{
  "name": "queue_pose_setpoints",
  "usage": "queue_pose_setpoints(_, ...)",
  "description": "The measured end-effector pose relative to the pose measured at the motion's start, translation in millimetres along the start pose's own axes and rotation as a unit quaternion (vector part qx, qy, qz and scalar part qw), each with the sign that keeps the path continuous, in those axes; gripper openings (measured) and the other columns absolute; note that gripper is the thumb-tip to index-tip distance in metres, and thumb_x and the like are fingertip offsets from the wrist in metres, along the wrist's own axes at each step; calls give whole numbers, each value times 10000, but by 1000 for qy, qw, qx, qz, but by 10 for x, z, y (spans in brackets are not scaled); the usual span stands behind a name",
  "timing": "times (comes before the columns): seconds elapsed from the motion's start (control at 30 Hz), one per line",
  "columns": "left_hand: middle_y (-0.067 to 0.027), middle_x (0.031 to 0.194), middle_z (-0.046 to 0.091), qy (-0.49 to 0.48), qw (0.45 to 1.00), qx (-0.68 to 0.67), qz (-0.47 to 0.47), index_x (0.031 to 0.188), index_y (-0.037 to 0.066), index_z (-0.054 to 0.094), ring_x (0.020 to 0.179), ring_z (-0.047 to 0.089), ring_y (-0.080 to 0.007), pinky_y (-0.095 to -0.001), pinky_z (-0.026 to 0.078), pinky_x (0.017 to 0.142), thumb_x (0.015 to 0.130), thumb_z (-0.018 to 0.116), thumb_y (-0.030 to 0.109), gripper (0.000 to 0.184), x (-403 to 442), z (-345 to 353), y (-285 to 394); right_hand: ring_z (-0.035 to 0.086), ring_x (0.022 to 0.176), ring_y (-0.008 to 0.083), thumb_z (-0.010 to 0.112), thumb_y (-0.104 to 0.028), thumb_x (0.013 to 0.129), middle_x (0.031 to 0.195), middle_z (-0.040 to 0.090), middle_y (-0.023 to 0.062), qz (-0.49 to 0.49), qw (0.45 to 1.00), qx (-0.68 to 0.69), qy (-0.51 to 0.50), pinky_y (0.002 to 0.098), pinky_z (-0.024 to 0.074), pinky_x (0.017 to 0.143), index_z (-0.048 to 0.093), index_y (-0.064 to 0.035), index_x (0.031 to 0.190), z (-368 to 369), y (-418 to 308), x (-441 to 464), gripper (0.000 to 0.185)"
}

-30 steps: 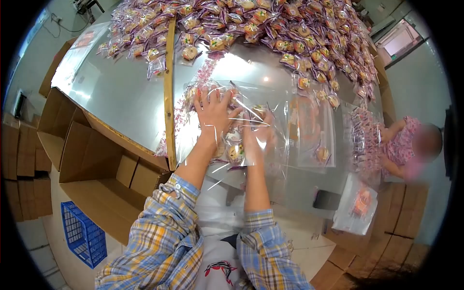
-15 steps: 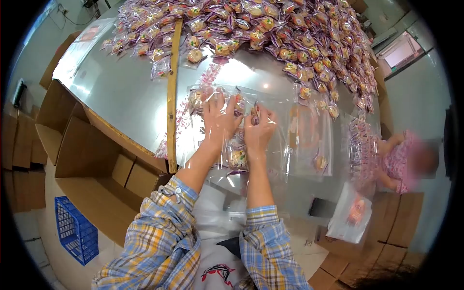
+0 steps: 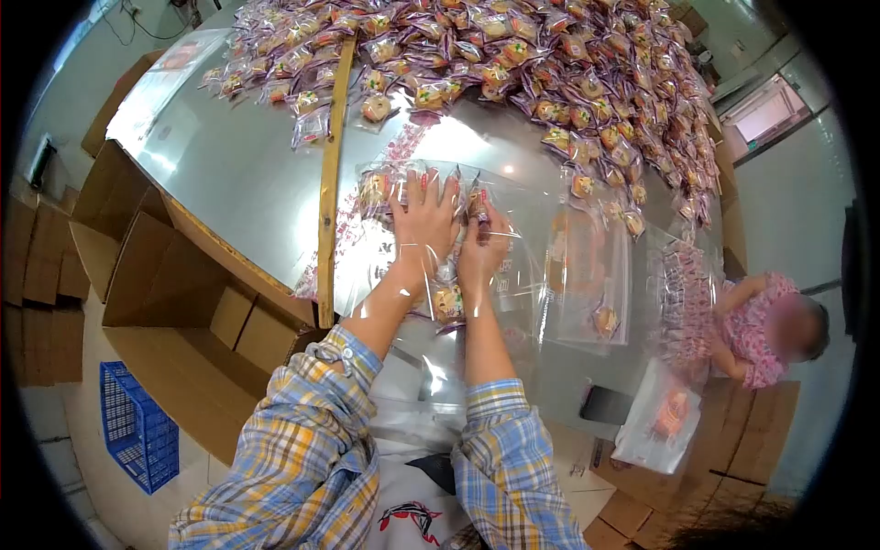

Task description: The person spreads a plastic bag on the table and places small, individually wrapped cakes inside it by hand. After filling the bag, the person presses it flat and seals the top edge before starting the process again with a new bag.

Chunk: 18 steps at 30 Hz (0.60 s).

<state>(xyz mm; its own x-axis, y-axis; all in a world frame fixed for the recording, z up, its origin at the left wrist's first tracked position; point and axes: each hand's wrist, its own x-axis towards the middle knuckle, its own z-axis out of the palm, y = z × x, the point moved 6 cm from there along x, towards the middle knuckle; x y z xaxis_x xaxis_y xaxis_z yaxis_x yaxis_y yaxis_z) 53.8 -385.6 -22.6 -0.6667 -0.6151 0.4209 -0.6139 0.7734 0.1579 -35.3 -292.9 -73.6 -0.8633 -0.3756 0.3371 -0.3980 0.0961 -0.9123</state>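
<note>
1. Two bare hands, both under the film of a large clear plastic bag (image 3: pixel 518 307), at the near middle of the shiny grey metal table (image 3: pixel 243 206).
2. Left hand (image 3: pixel 425 227): fingers spread, palm down, on small round biscuits in clear-and-purple wrappers (image 3: pixel 448 301); these lie in the bag, under and around the hands.
3. Right hand (image 3: pixel 484 246): thumb and fingers drawn together, pinching one purple-edged wrapped biscuit (image 3: pixel 477 203) at the bag's far part, just right of the left hand.
4. Left of the bag: long yellowish wooden strip (image 3: pixel 334 183), running near to far.
5. Far side: big heap of wrapped biscuits (image 3: pixel 596 78).
6. Right of the bag: flat clear bag with orange print (image 3: pixel 577 252), one wrapped biscuit (image 3: pixel 606 320) at its near end.
7. Farther right: packed clear bag (image 3: pixel 683 298), beside a co-worker in a pink patterned top (image 3: pixel 763 321).
8. Near right: black phone-like slab (image 3: pixel 605 404) beside whitish plastic bags (image 3: pixel 632 445).
9. Near left, below table level: open brown cardboard box (image 3: pixel 174 353), blue plastic basket (image 3: pixel 137 426).
</note>
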Motion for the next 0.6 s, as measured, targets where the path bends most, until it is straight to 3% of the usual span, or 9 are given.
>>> queue_pose_setpoints(0.03,-195,1564,468,6,1000,-3,1,1496,90,519,1476,383,-424,-704,233,1172,902,704,421,705,-1,6,-11,638,1071,217,644,-22,982,1245,624,154,22,999,32,14,347,526,924,603,-22,1365,18,27,-17,385)
queue_pose_setpoints(0.13,-167,1574,468,-49,999,-7,-2,1518,117,506,1505,352,-394,-608,268,1191,890,721,389,718,28,-26,-43,635,1068,212,651,-38,985,1218,638,147,50,997,52,6,349,525,920,597,-6,1367,16,59,-20,388)
queue_pose_setpoints(0.17,-169,1570,472,-39,999,-12,-2,1514,110,509,1501,360,-394,-600,274,1192,891,720,383,712,23,-15,-53,633,1074,212,654,-45,984,1210,642,146,53,998,46,-6,349,525,921,591,1,1371,8,57,-18,394)
queue_pose_setpoints(0.27,-177,1556,484,-8,1000,-30,3,1496,84,520,1479,389,-394,-586,291,1190,894,716,350,687,25,-4,-65,630,1087,234,676,-65,969,1211,630,142,-110,989,-102,3,369,517,937,558,6,1397,-29,-63,-8,450)
queue_pose_setpoints(0.37,-187,1520,509,39,998,-53,9,1449,53,554,1433,441,-398,-573,321,1169,895,714,284,622,-51,-110,-73,625,1108,272,697,-78,942,1204,616,146,-81,988,-132,-3,393,504,965,561,-5,1405,-37,-136,-18,488)
queue_pose_setpoints(0.43,-194,1473,545,92,993,-75,8,1397,37,596,1393,481,-398,-544,365,1144,891,715,225,552,-188,-316,-56,623,1121,298,698,-73,925,1194,606,151,-59,998,-28,-4,404,494,990,567,-11,1405,9,18,-5,501)
queue_pose_setpoints(0.47,-189,1299,650,127,978,-167,10,1255,28,676,1233,602,-380,-480,474,1038,878,709,136,394,-284,-518,-62,621,1127,311,698,-70,916,1189,601,154,-48,999,23,-3,409,489,1003,571,-14,1405,19,118,-6,508)
queue_pose_setpoints(0.57,-179,1123,712,54,965,-250,-64,1130,11,706,1056,677,-364,-437,539,923,885,701,106,262,-516,-398,-208,632,1170,308,686,-44,900,1276,631,180,-4,999,-36,-16,424,503,1017,581,6,1385,-72,-140,-5,498)
queue_pose_setpoints(0.6,-180,1058,731,99,951,-271,-108,1062,-11,706,964,686,-376,-437,555,874,914,692,111,193,-543,-446,-254,675,1055,321,658,-82,938,1215,678,192,-64,992,-106,10,423,527,933,581,-36,1402,-64,-174,-1,473)
